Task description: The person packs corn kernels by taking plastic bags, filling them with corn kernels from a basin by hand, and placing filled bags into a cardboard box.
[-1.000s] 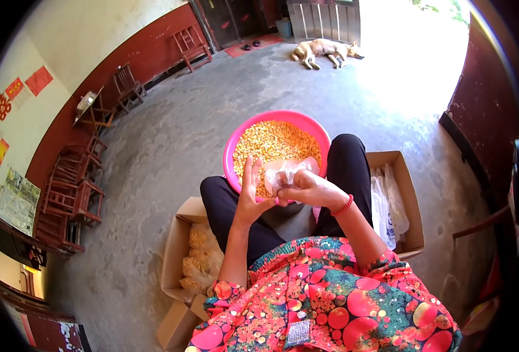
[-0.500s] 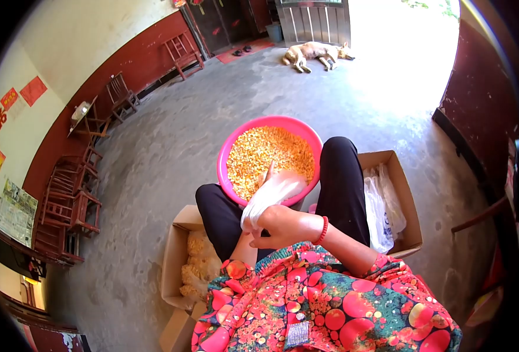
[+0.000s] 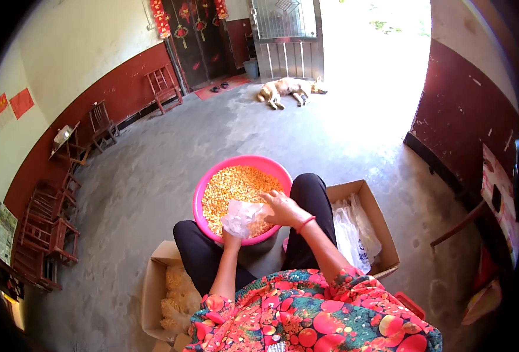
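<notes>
A pink basin [image 3: 198,206] of yellow-orange kernels [image 3: 236,185] stands between my knees. My left hand [image 3: 232,239] is at the basin's near rim, its fingers covered by a crumpled clear plastic bag [image 3: 243,218]; how they are bent does not show. My right hand [image 3: 283,208], with a red bead bracelet [image 3: 306,224] on the wrist, is over the right side of the basin, beside the bag. Its fingers are spread and nothing is seen in them.
An open carton [image 3: 391,249] with plastic bags is by my right leg. Another carton [image 3: 152,293] with filled bags is at my left. A dog [image 3: 286,89] lies near the metal door [image 3: 289,35]. Wooden chairs [image 3: 39,226] line the left wall.
My right hand has left my left wrist and spread over the basin. The bag, stretched over my left hand before, is now bunched around its fingers. The view has tilted up.
</notes>
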A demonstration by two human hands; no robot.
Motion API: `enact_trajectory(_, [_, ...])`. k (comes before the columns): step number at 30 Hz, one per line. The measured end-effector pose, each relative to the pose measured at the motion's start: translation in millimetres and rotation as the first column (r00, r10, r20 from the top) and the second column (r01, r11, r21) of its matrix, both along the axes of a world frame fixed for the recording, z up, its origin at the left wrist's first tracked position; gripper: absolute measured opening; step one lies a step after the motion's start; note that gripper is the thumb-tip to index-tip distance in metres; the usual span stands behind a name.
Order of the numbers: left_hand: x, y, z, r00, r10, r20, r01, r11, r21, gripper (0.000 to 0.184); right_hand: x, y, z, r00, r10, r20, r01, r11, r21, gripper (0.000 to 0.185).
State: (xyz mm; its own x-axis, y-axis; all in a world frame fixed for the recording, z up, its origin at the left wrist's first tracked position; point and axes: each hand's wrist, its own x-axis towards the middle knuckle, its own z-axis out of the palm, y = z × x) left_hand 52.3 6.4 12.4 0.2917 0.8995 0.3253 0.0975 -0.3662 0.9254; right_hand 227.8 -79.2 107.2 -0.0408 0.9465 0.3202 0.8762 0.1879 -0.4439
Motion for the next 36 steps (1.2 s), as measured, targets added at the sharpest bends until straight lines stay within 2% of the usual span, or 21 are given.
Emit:
enact_trajectory(1, [2,0,7,0.999,0.026,-0.024,-0.023,0.994,0.105,0.025,2,15,-24,1.000,-0.024,-0.008,0.024,1.000,-0.008,0.066])
enact_trajectory(2, [2,-2,10,0.997,0.054,-0.048,-0.044,0.978,0.202,0.024,-2,22,-37,0.997,-0.065,-0.048,0.058,0.989,-0.136,0.066])
enact_trajectory(4, [-1,5,-5,0.996,0.050,-0.068,-0.037,0.984,0.174,0.021,-11,27,-66,0.981,0.029,-0.191,-0.055,0.990,-0.133,0.062])
enact_trajectory(5, [-6,8,-14,0.992,0.055,-0.111,-0.023,0.963,0.267,0.021,-21,26,-78,0.979,0.022,-0.204,-0.052,0.989,-0.142,0.062])
enact_trajectory(7, [0,13,-23,0.996,0.043,-0.084,-0.010,0.933,0.359,0.027,-36,31,-84,0.994,-0.064,-0.083,0.065,0.998,0.000,0.061])
enact_trajectory(8, [2,15,-27,0.997,0.037,-0.071,-0.005,0.915,0.404,0.030,-39,38,-87,0.994,-0.068,-0.085,0.068,0.998,-0.003,0.061])
enact_trajectory(9, [13,2,-11,0.999,0.026,0.030,-0.035,0.931,0.363,0.037,-40,46,-93,0.996,-0.058,-0.073,0.046,0.987,-0.156,0.062])
enact_trajectory(10, [10,-7,8,0.985,0.096,-0.141,-0.012,0.863,0.506,0.045,-41,53,-96,0.997,-0.046,-0.064,0.024,0.952,-0.305,0.064])
enact_trajectory(11, [8,-16,27,0.943,0.196,-0.270,0.024,0.767,0.641,0.053,-44,44,-62,0.986,0.167,-0.029,-0.167,0.927,-0.337,0.050])
enact_trajectory(12, [8,-13,18,0.942,0.195,-0.272,0.026,0.768,0.640,0.053,-48,41,-65,0.990,0.137,-0.027,-0.139,0.948,-0.287,0.049])
enact_trajectory(14, [11,-2,-7,0.962,-0.036,-0.271,0.115,0.952,0.283,0.053,-55,38,-77,0.998,0.045,-0.047,-0.053,0.983,-0.178,0.047])
enact_trajectory(15, [5,-22,23,0.805,0.202,-0.558,0.201,0.792,0.576,0.056,-56,36,-80,0.998,0.020,-0.063,-0.029,0.989,-0.148,0.046])
enact_trajectory(18, [4,-15,14,0.881,0.145,-0.450,0.175,0.784,0.595,0.061,-54,32,-85,0.995,-0.013,-0.100,0.003,0.996,-0.095,0.043])
enact_trajectory(20, [3,-17,14,0.873,0.124,-0.471,0.178,0.819,0.546,0.066,-50,29,-86,0.993,-0.024,-0.117,0.016,0.997,-0.072,0.040])
enact_trajectory(23, [2,-8,1,0.944,-0.016,-0.331,0.148,0.915,0.376,0.076,-43,26,-85,0.990,-0.037,-0.134,0.030,0.998,-0.054,0.037])
enact_trajectory(24, [2,-12,6,0.944,-0.016,-0.330,0.148,0.914,0.379,0.076,-41,25,-84,0.990,-0.041,-0.138,0.035,0.998,-0.045,0.036])
enact_trajectory(28, [7,-22,15,0.865,0.112,-0.489,0.094,0.921,0.378,0.091,-37,20,-85,0.987,-0.045,-0.151,0.041,0.999,-0.030,0.032])
enact_trajectory(31, [8,-18,11,0.662,0.119,-0.739,0.115,0.959,0.258,0.082,-39,18,-86,0.989,-0.046,-0.144,0.044,0.999,-0.020,0.028])
enact_trajectory(34, [3,-1,-12,0.594,0.096,-0.799,0.214,0.938,0.272,0.075,-45,17,-84,0.991,-0.046,-0.128,0.045,0.999,-0.006,0.025])
enact_trajectory(35, [0,0,-18,0.473,0.127,-0.872,0.284,0.915,0.287,0.073,-45,16,-82,0.991,-0.046,-0.123,0.047,0.999,0.004,0.024])
enact_trajectory(36, [1,2,-18,0.475,0.137,-0.869,0.274,0.916,0.294,0.073,-44,17,-79,0.993,-0.040,-0.114,0.042,0.999,0.016,0.023])
